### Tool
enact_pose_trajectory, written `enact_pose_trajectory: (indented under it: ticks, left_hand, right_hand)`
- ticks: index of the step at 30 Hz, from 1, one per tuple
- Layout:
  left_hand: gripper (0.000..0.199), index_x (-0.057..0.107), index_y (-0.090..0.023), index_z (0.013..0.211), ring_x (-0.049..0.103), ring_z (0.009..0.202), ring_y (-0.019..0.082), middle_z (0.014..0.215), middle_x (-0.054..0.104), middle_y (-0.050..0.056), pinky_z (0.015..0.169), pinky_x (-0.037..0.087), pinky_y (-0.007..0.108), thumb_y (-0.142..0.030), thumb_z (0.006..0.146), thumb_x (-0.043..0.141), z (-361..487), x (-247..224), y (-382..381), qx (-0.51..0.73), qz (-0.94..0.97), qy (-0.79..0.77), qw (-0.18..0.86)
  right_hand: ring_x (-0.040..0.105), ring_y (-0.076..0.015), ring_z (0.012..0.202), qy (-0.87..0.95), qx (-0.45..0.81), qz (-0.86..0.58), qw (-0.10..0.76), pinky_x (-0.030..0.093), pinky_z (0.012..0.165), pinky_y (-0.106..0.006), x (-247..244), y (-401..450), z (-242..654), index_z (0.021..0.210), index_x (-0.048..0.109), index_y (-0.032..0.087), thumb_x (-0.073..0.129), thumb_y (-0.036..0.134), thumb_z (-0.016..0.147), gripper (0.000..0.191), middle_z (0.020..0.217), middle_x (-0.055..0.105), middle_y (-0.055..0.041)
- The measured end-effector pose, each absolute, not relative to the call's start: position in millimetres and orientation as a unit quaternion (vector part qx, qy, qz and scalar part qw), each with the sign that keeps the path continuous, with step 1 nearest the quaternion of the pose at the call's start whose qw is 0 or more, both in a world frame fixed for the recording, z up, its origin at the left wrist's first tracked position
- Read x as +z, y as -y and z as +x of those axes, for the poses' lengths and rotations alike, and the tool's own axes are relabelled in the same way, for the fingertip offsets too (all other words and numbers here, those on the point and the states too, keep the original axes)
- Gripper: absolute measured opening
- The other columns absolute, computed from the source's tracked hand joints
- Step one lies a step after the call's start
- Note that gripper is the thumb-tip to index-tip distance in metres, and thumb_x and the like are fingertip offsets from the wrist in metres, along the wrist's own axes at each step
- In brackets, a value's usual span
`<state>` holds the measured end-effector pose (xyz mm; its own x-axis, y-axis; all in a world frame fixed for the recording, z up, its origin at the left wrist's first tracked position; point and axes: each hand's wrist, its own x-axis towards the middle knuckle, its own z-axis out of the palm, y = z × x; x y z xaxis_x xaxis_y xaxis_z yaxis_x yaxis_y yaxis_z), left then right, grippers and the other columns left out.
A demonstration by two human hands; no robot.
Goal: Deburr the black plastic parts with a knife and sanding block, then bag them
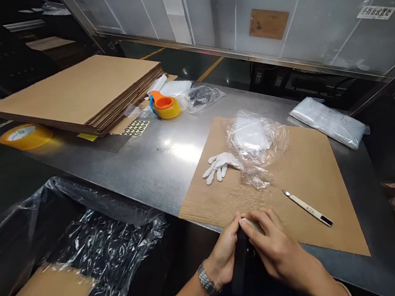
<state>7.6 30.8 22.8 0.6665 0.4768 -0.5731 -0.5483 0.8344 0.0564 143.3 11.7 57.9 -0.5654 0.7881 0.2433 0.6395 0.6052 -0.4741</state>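
At the front edge of the bench, my left hand (225, 254) and my right hand (272, 240) are closed around a long black object (239, 265), with their thumbs meeting at its upper end. Its kind cannot be made out, since the fingers cover much of it and its lower part merges with dark clothing. Beyond the hands, a cardboard sheet (310, 163) lies on the bench. On it rest a white glove (220, 165), a clear plastic bag (252, 136) with white material inside, and a pale-handled craft knife (307, 206) marked A26.
A stack of cardboard sheets (78, 90) fills the metal bench's (143, 174) left end, near yellow tape (25, 136) and an orange tape dispenser (164, 105). A wrapped plastic packet (329, 121) lies right. A plastic-lined bin (115, 239) stands front left. A framed panel (199, 13) overhangs behind.
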Motion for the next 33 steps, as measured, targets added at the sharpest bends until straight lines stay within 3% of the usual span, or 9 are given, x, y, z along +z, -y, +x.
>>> enact_pose_trajectory:
  ticks: [3, 6, 11, 17, 23, 28, 33]
  left_hand:
    - [0.037, 0.059, -0.015, 0.088, 0.058, 0.057, 0.013, 0.063, 0.061, 0.001, 0.058, 0.042, 0.022, -0.047, 0.086, 0.041, 4, 18, -30, 0.311, -0.035, -0.358, 0.880]
    - [0.033, 0.058, -0.015, 0.091, 0.057, 0.054, 0.012, 0.063, 0.060, 0.001, 0.054, 0.041, 0.021, -0.045, 0.084, 0.045, 1, 14, -29, 0.321, -0.012, -0.400, 0.858]
    - [0.021, 0.055, -0.016, 0.082, 0.057, 0.055, 0.013, 0.063, 0.059, 0.001, 0.056, 0.043, 0.023, -0.036, 0.082, 0.053, 5, 9, -29, 0.318, -0.030, -0.384, 0.866]
    - [0.029, 0.052, -0.017, 0.085, 0.051, 0.054, 0.011, 0.066, 0.052, -0.001, 0.051, 0.041, 0.024, -0.045, 0.082, 0.045, 1, 6, -39, 0.324, -0.089, -0.329, 0.883]
    - [0.030, 0.054, -0.014, 0.085, 0.046, 0.055, 0.010, 0.066, 0.047, -0.001, 0.053, 0.042, 0.023, -0.040, 0.083, 0.040, -3, 11, -44, 0.343, -0.159, -0.247, 0.892]
    - [0.026, 0.054, -0.014, 0.080, 0.046, 0.056, 0.010, 0.067, 0.047, 0.000, 0.053, 0.043, 0.023, -0.036, 0.083, 0.039, 2, 3, -43, 0.365, -0.192, -0.249, 0.876]
    - [0.028, 0.052, -0.012, 0.075, 0.048, 0.057, 0.009, 0.066, 0.045, 0.001, 0.056, 0.045, 0.021, -0.031, 0.085, 0.034, 7, -1, -40, 0.339, -0.233, -0.245, 0.878]
  right_hand:
    - [0.046, -0.0257, 0.096, 0.898, 0.168, -0.377, 0.153, 0.047, 0.080, -0.044, 60, -2, 131, 0.116, 0.051, 0.008, 0.044, 0.006, 0.079, 0.038, 0.102, 0.054, -0.0164]
    - [0.049, -0.0216, 0.083, 0.924, 0.143, -0.313, 0.169, 0.049, 0.072, -0.036, 58, 10, 121, 0.101, 0.057, 0.009, 0.044, 0.010, 0.082, 0.023, 0.085, 0.057, -0.0115]
    - [0.047, -0.0265, 0.089, 0.897, 0.123, -0.395, 0.156, 0.048, 0.073, -0.043, 65, 8, 122, 0.113, 0.052, 0.003, 0.038, 0.007, 0.079, 0.038, 0.097, 0.055, -0.0193]
    - [0.048, -0.0187, 0.080, 0.897, 0.163, -0.311, 0.267, 0.050, 0.068, -0.035, 58, 16, 123, 0.112, 0.050, 0.009, 0.045, 0.009, 0.083, 0.029, 0.089, 0.057, -0.0120]
    - [0.049, -0.0217, 0.097, 0.836, 0.244, -0.392, 0.297, 0.047, 0.078, -0.039, 44, 29, 143, 0.129, 0.040, 0.014, 0.042, 0.002, 0.079, 0.051, 0.106, 0.050, -0.0152]
    - [0.051, -0.0217, 0.092, 0.840, 0.196, -0.358, 0.358, 0.050, 0.071, -0.037, 37, 33, 134, 0.125, 0.044, 0.011, 0.044, 0.007, 0.081, 0.044, 0.101, 0.052, -0.0149]
    - [0.048, -0.0225, 0.103, 0.850, 0.083, -0.357, 0.379, 0.049, 0.083, -0.037, 36, 37, 130, 0.116, 0.053, 0.010, 0.050, 0.003, 0.079, 0.038, 0.102, 0.056, -0.0132]
